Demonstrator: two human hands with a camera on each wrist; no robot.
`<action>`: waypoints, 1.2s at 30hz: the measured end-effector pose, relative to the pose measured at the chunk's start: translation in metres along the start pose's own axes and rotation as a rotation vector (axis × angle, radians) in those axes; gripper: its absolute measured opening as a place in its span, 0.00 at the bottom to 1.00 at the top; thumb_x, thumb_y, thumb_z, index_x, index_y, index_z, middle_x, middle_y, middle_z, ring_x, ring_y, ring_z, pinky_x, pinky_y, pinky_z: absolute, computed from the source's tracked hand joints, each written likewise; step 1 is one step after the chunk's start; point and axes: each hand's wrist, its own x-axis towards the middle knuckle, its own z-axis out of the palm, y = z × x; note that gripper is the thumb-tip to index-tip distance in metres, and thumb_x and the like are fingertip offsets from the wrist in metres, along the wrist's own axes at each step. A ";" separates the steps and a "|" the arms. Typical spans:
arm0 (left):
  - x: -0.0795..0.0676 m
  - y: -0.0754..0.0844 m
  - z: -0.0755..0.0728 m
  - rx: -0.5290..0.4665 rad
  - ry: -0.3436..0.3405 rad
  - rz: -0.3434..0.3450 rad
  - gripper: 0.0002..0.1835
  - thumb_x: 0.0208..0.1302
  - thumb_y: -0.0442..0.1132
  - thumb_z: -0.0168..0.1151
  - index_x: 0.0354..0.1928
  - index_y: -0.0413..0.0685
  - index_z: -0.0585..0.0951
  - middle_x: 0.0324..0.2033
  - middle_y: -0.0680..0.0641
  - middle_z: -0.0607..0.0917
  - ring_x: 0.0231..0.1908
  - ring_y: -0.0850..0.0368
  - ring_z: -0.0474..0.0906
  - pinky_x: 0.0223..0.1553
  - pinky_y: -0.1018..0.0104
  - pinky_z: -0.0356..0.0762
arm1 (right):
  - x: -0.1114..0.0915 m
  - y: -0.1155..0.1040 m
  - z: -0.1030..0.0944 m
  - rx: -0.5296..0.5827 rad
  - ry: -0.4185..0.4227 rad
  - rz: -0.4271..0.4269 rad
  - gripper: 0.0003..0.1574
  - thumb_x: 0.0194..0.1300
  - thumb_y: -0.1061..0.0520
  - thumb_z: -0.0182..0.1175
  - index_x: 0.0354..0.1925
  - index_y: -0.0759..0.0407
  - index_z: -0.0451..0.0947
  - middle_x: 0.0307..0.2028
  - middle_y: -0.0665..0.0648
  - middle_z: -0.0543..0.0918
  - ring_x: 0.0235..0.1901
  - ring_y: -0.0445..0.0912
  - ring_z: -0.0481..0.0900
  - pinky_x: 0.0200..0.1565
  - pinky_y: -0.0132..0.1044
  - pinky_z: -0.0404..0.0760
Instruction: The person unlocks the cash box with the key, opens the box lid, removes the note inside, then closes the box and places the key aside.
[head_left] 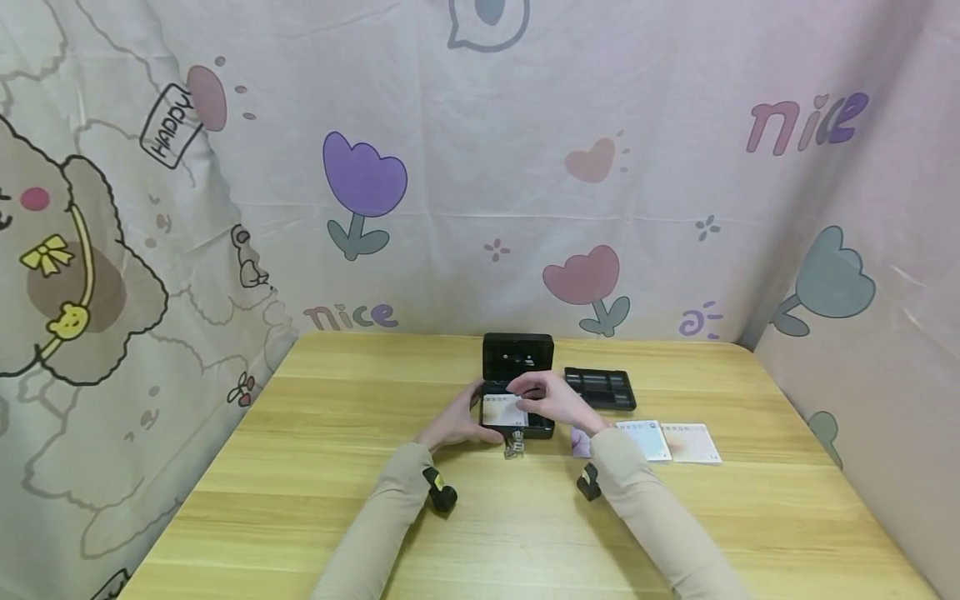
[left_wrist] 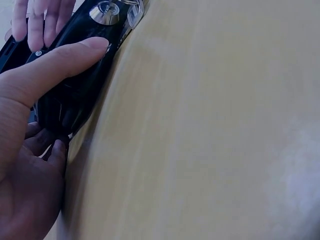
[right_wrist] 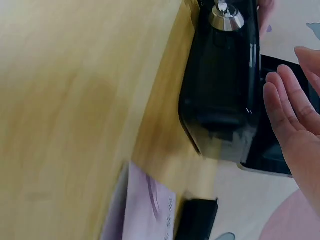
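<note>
A black cash box [head_left: 542, 432] stands with its lid [head_left: 517, 350] raised at the back. My left hand [head_left: 456, 423] holds the box at its left side; in the left wrist view the thumb [left_wrist: 65, 60] lies along the front wall and the other fingers are at the side. Inside the box lies a pale printed paper sheet [head_left: 501, 411]. Over it is my right hand [head_left: 557, 400], whose fingers look extended in the right wrist view, with nothing visible between them and the thumb. A keyring with keys [head_left: 515, 445] hangs from the front lock [right_wrist: 226, 19].
A black compartment tray [head_left: 600, 388] lies right of the box. Nearer me are a bluish paper stack [head_left: 647, 440], a cream paper stack [head_left: 692, 443] and a purple stack [head_left: 581, 443], partly hidden by my right arm. A patterned curtain [head_left: 465, 183] hangs behind the wooden table [head_left: 510, 533].
</note>
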 end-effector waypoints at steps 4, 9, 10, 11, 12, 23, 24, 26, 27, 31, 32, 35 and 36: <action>-0.001 0.000 0.000 -0.004 -0.002 -0.002 0.65 0.45 0.43 0.83 0.78 0.35 0.49 0.77 0.32 0.56 0.77 0.36 0.55 0.78 0.47 0.58 | 0.006 0.002 0.005 0.030 -0.003 0.004 0.18 0.66 0.67 0.62 0.54 0.73 0.79 0.52 0.72 0.84 0.52 0.61 0.83 0.56 0.49 0.85; 0.000 0.001 0.000 -0.023 -0.005 0.007 0.65 0.45 0.42 0.83 0.78 0.35 0.49 0.77 0.31 0.56 0.77 0.35 0.55 0.78 0.45 0.58 | 0.011 0.009 0.010 0.026 0.005 0.016 0.17 0.65 0.67 0.62 0.53 0.72 0.80 0.50 0.70 0.85 0.50 0.58 0.85 0.54 0.42 0.86; 0.000 0.001 0.000 -0.026 -0.006 0.008 0.64 0.45 0.42 0.83 0.78 0.35 0.49 0.77 0.31 0.56 0.77 0.35 0.55 0.78 0.45 0.57 | 0.012 0.011 0.011 0.023 0.007 0.017 0.17 0.65 0.67 0.62 0.53 0.72 0.80 0.49 0.70 0.85 0.50 0.58 0.85 0.54 0.43 0.86; 0.000 0.001 0.000 -0.025 -0.006 0.008 0.64 0.45 0.42 0.83 0.78 0.35 0.49 0.77 0.31 0.57 0.77 0.35 0.55 0.78 0.45 0.58 | 0.013 0.012 0.013 0.021 0.009 0.020 0.17 0.65 0.67 0.62 0.53 0.71 0.80 0.49 0.70 0.85 0.50 0.58 0.85 0.54 0.43 0.86; 0.000 0.000 0.000 -0.024 -0.007 0.009 0.64 0.45 0.42 0.83 0.78 0.35 0.49 0.77 0.31 0.56 0.77 0.35 0.55 0.78 0.45 0.58 | 0.014 0.014 0.014 0.017 0.010 0.018 0.17 0.65 0.68 0.62 0.52 0.71 0.80 0.49 0.70 0.85 0.50 0.59 0.85 0.55 0.45 0.86; -0.002 0.002 0.001 -0.032 -0.006 -0.001 0.64 0.46 0.42 0.83 0.78 0.34 0.49 0.77 0.31 0.55 0.77 0.35 0.54 0.78 0.45 0.58 | 0.018 0.022 0.023 -0.070 0.033 0.004 0.15 0.66 0.65 0.62 0.51 0.67 0.82 0.51 0.66 0.86 0.52 0.57 0.84 0.57 0.51 0.85; -0.002 0.002 0.001 -0.033 -0.007 -0.001 0.64 0.46 0.42 0.83 0.78 0.35 0.49 0.77 0.31 0.55 0.77 0.35 0.54 0.78 0.45 0.58 | 0.018 0.022 0.024 -0.073 0.036 0.007 0.15 0.66 0.65 0.62 0.51 0.67 0.82 0.51 0.65 0.86 0.53 0.57 0.84 0.58 0.52 0.84; -0.002 0.003 0.000 -0.035 -0.007 0.001 0.64 0.46 0.42 0.82 0.78 0.35 0.49 0.77 0.31 0.55 0.77 0.35 0.54 0.78 0.44 0.58 | 0.018 0.022 0.024 -0.078 0.036 0.009 0.15 0.66 0.65 0.62 0.51 0.67 0.82 0.51 0.65 0.86 0.54 0.58 0.84 0.59 0.54 0.83; -0.002 0.003 0.000 -0.036 -0.008 0.001 0.64 0.46 0.42 0.82 0.78 0.35 0.49 0.77 0.31 0.55 0.77 0.35 0.54 0.78 0.44 0.57 | 0.018 0.021 0.024 -0.077 0.036 0.008 0.15 0.66 0.65 0.62 0.51 0.68 0.82 0.51 0.66 0.86 0.54 0.59 0.83 0.60 0.55 0.82; -0.002 0.003 0.000 -0.035 -0.008 0.002 0.64 0.47 0.42 0.82 0.78 0.36 0.49 0.77 0.32 0.55 0.77 0.35 0.54 0.78 0.44 0.57 | 0.018 0.021 0.025 -0.085 0.033 0.009 0.15 0.66 0.66 0.62 0.51 0.68 0.82 0.51 0.66 0.87 0.53 0.59 0.84 0.59 0.55 0.83; -0.002 0.002 0.000 -0.033 -0.008 0.004 0.64 0.47 0.42 0.82 0.78 0.36 0.49 0.77 0.32 0.55 0.77 0.35 0.54 0.78 0.44 0.57 | 0.018 0.021 0.025 -0.088 0.032 0.011 0.15 0.65 0.66 0.62 0.50 0.67 0.82 0.50 0.66 0.87 0.52 0.58 0.84 0.58 0.53 0.84; -0.002 0.002 0.000 -0.024 -0.008 0.007 0.64 0.47 0.42 0.82 0.78 0.36 0.49 0.78 0.32 0.55 0.77 0.35 0.54 0.78 0.44 0.57 | 0.019 0.022 0.025 -0.092 0.035 0.019 0.15 0.65 0.66 0.63 0.50 0.67 0.83 0.49 0.66 0.87 0.50 0.56 0.84 0.55 0.51 0.85; -0.002 0.002 0.000 -0.026 -0.009 0.008 0.64 0.47 0.42 0.82 0.78 0.36 0.49 0.77 0.32 0.55 0.77 0.35 0.54 0.78 0.44 0.57 | 0.019 0.022 0.025 -0.087 0.037 0.023 0.15 0.65 0.67 0.63 0.50 0.67 0.83 0.49 0.66 0.87 0.50 0.56 0.84 0.55 0.50 0.85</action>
